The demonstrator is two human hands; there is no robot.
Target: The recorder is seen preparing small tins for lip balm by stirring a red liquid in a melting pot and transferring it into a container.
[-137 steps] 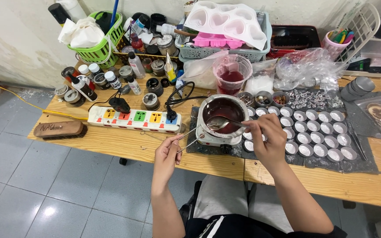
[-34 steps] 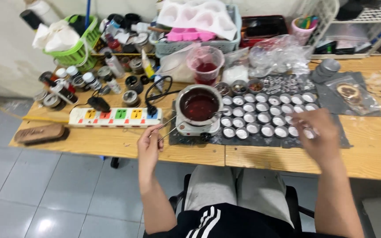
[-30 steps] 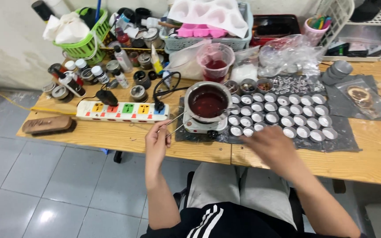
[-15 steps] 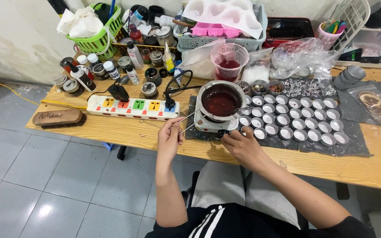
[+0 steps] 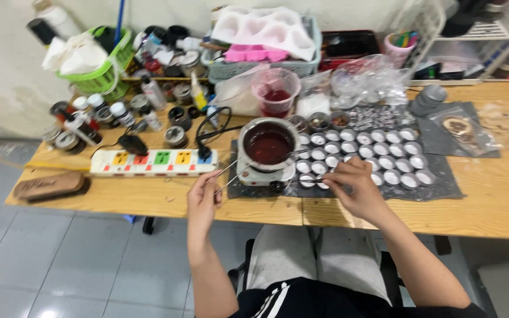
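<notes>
Nearest, at the front edge of the wooden table (image 5: 502, 200): left hand (image 5: 204, 200), fingers curled and closed in a pinch on two thin sticks (image 5: 231, 174). Sticks slanting up and away toward the pot, their tips just short of the hot plate (image 5: 260, 175).

Just beyond and to the right: right hand (image 5: 354, 185), palm down on the near-left corner of the dark mat (image 5: 443, 182). Thumb and forefinger drawn together over one of the small metal cups (image 5: 393, 147) in the closest row. Too small to tell whether anything is between the fingertips.

A second ago, stretched out over the far right end of the cup rows; half a second ago, drawn back beside the pot; now settled on the near row next to the hot plate. So, by the look of it, done at the far end and back to work on the cups closest in. Left hand meanwhile hardly moved, same grip on the sticks.

Further in: pot (image 5: 268, 144) of dark red liquid on the hot plate, at the left edge of the mat, with the cups in rows to its right. To its left, a power strip (image 5: 154, 162) with coloured sockets, and a brush (image 5: 51, 185) near the table corner.

Furthest: a plastic cup (image 5: 275, 94) holding red liquid, a green basket (image 5: 98, 70), a white mould (image 5: 263, 29) on a grey basket.
</notes>
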